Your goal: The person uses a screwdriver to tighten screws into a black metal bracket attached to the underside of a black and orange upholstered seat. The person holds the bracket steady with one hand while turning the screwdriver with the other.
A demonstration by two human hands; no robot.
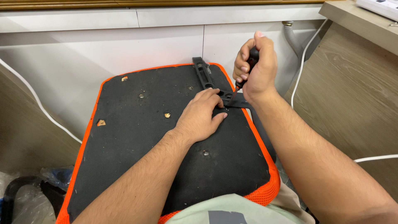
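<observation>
I see my right hand fisted round the screwdriver, tip down on the black bracket, my left hand pressed flat just beside it on the seat underside.

Both bare forearms reach forward, hands close together.

The left hand lies palm-down, fingers spread flat; the right hand is raised above it, fist curled tight, thumb on top.
</observation>
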